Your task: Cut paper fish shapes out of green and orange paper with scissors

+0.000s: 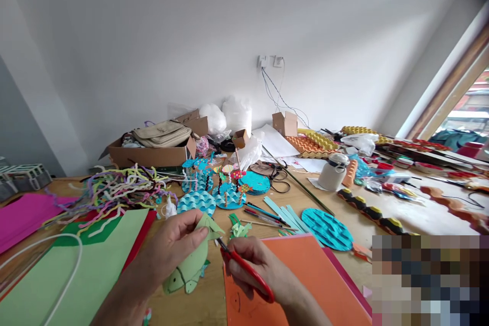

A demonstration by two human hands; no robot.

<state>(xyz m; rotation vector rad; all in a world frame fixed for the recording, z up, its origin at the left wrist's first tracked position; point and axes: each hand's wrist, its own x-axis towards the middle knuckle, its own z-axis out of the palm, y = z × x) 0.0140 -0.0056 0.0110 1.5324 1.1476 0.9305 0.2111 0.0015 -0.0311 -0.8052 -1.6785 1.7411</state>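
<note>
L hand (168,244), nearer, pinches flat pale-green paper cutout w/ dark lines (195,259) over brown wooden counter (210,303), long axis lower-L to upper-R; R hand (257,264) grips red-handled metal scissors (263,288), tips just R of cutout's upper end

at the back of the wooden surface (210,310), a beige bag (164,133) lies on an open cardboard box (153,157). in front of it spreads a tangle of fuzzy stems (126,188), with magenta sheets (30,216) at the far left. white plastic bags (237,113) and a small brown carton (284,124) stand near the wall (153,35), where cables (269,86) hang from sockets (262,61). a pale lidded jug (333,174) stands right of centre, near a bumpy black-and-yellow strip (370,211).
</note>
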